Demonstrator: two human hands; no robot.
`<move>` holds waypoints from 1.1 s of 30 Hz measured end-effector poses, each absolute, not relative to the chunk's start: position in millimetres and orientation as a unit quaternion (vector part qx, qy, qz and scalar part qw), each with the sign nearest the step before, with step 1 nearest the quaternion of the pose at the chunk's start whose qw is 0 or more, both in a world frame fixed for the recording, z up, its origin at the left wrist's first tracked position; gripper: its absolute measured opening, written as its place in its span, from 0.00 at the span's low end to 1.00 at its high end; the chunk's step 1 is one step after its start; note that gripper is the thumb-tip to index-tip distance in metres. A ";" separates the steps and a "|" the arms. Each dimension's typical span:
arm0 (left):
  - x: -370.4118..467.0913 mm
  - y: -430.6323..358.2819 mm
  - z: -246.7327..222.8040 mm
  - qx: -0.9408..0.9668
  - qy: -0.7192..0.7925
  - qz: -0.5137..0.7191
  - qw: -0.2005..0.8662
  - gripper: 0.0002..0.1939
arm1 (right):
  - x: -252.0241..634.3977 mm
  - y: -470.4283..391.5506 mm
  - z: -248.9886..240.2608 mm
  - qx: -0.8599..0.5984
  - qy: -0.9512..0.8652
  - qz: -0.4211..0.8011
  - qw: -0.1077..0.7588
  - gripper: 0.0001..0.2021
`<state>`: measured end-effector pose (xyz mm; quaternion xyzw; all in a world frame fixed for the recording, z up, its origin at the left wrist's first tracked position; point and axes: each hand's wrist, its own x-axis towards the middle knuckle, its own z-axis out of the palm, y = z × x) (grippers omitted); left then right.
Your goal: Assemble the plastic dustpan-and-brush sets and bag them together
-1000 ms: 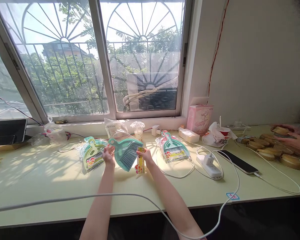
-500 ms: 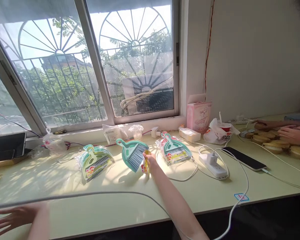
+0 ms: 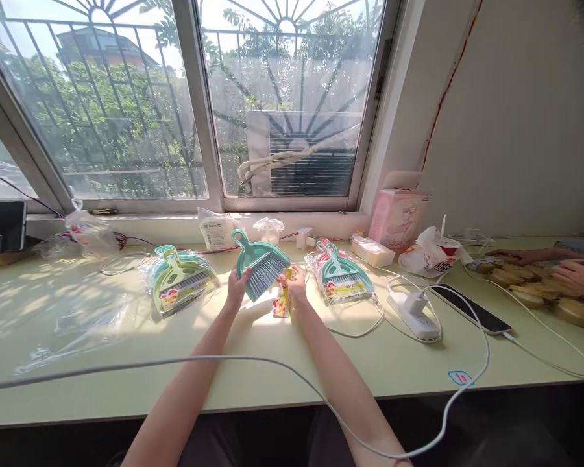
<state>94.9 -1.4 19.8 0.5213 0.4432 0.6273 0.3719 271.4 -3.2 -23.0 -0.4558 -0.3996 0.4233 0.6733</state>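
A green dustpan (image 3: 246, 256) with a hand brush (image 3: 268, 274) nested in it is held up just above the table, its handle pointing up and left. My left hand (image 3: 237, 285) grips the dustpan's left edge, fingers closed. At the lower right corner of the set, my right hand (image 3: 296, 283) pinches a yellow printed card (image 3: 281, 303) that hangs down below the fingers. Whether those fingers also touch the dustpan's edge, I cannot tell. Bagged stacks of dustpan sets lie on both sides: a left stack (image 3: 182, 282) and a right stack (image 3: 344, 277).
Clear plastic wrapping (image 3: 78, 324) lies on the table at left. A white cable (image 3: 253, 357) crosses in front over my forearms. To the right are a power strip (image 3: 413, 314), a phone (image 3: 472, 310) and another person's hands (image 3: 577, 277) near round wooden-looking pieces (image 3: 528, 295).
My left hand has come from the lower left, where it was open, and now grips the dustpan. My right hand still holds the card. The view has tilted down.
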 end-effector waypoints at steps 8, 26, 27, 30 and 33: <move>56.4 -9.6 14.3 0.419 0.537 0.728 0.084 0.29 | 268.1 -26.0 -10.3 -0.624 -0.649 -0.015 0.434 0.24; 98.3 -49.2 11.3 0.771 0.468 0.431 0.024 0.30 | 242.0 -27.6 -2.5 -0.458 -0.661 0.201 0.560 0.29; 98.1 -48.5 10.8 0.771 0.469 0.431 0.024 0.30 | 242.0 -29.1 0.3 -0.477 -0.654 0.196 0.553 0.28; 98.0 -46.7 8.7 0.784 0.460 0.415 0.021 0.30 | 241.6 -30.6 4.8 -0.515 -0.634 0.195 0.543 0.25; 98.5 -44.6 6.3 0.802 0.441 0.400 0.029 0.31 | 240.4 -30.5 7.2 -0.531 -0.593 0.222 0.563 0.23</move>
